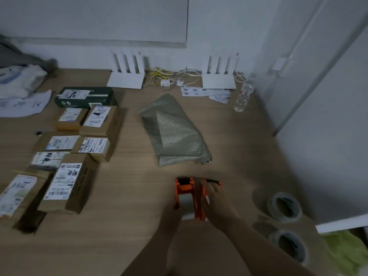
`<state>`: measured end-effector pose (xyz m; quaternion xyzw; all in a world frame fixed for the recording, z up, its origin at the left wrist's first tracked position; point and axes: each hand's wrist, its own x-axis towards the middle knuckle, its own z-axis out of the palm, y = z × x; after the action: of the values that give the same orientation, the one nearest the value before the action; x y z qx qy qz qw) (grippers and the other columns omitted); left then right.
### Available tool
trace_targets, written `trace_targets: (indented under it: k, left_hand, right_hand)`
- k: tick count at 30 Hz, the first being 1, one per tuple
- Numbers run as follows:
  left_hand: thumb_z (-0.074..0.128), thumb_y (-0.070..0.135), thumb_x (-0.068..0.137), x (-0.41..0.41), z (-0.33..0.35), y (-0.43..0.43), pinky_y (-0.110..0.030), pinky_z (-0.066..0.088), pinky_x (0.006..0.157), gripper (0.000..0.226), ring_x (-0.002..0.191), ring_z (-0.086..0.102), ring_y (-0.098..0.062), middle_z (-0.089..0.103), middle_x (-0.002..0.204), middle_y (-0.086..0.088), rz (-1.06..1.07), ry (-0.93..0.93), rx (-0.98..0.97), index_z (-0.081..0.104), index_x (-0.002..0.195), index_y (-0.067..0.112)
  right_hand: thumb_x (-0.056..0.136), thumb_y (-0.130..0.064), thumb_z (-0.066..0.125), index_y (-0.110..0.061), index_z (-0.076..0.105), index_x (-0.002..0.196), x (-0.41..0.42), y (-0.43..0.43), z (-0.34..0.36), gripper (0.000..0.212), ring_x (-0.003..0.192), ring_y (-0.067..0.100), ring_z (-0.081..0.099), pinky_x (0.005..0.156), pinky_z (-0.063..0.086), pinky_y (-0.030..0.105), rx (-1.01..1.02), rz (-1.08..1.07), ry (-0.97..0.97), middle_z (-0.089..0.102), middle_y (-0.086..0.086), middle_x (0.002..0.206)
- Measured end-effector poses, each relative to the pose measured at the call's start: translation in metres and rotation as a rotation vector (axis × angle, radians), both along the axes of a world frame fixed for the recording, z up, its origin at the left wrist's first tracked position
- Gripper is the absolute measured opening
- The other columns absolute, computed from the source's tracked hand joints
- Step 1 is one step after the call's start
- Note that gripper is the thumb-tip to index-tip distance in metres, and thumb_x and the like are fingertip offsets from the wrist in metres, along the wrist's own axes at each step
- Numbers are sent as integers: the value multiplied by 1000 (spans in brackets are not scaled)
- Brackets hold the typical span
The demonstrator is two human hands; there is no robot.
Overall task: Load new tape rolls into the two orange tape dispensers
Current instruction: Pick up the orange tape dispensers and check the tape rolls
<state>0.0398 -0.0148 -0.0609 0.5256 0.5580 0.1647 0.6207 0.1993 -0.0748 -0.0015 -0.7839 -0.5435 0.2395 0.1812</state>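
Two orange tape dispensers stand side by side on the wooden surface, the left dispenser (pixel 184 193) and the right dispenser (pixel 213 183). My right hand (pixel 216 204) lies over the right dispenser with its fingers curled around the frame. My left hand (pixel 172 213) is in deep shadow against the near left side of the left dispenser, and its fingers are hidden. Two clear tape rolls lie flat to the right, apart from both hands: the far roll (pixel 284 206) and the near roll (pixel 291 249).
Several labelled cardboard parcels (pixel 67 184) crowd the left. A grey bubble mailer (pixel 173 130) lies beyond the dispensers. Two white routers (pixel 126 79), cables and a water bottle (pixel 244 94) line the back wall. A white panel (pixel 328 156) closes the right; a green cloth (pixel 346 253) lies beneath it.
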Motion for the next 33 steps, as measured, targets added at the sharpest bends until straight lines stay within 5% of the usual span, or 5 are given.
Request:
trace_targets:
  k: [5,13,20,26,33]
  left_hand:
    - [60,28,61,8,23,0,-58,54,89,44,96,71,-37,75,103,-19,132,-110,-36,74,99,10]
    - [54,7,90,16,92,5,-50,53,84,20,90,68,-39,71,100,-30,289,-261,-3,72,96,2]
    - [50,7,93,24,126,6,-49,53,80,20,85,66,-31,71,96,-27,299,-347,40,69,99,2]
    - [47,5,93,28,142,8,-24,55,56,23,64,68,-15,74,72,-2,310,-409,53,69,89,10]
    - [48,6,93,31,150,11,-28,54,59,20,63,69,-13,74,74,-3,270,-446,27,68,93,10]
  right_hand:
    - [86,-28,43,-14,55,128,5,8,4,46,119,27,52,103,41,34,88,-44,61,59,9,128]
    - [93,-29,51,-22,66,115,-4,29,5,27,105,24,65,90,51,34,-8,-230,258,72,4,111]
    - [89,-10,60,-15,75,98,-2,29,16,18,81,26,75,72,63,44,-41,-405,760,77,10,91]
    - [82,-14,58,-26,76,79,1,21,-2,22,82,23,73,79,60,48,-14,-331,667,76,3,84]
    - [75,-15,55,-28,75,82,2,19,-6,26,83,18,72,81,59,47,17,-301,600,77,0,84]
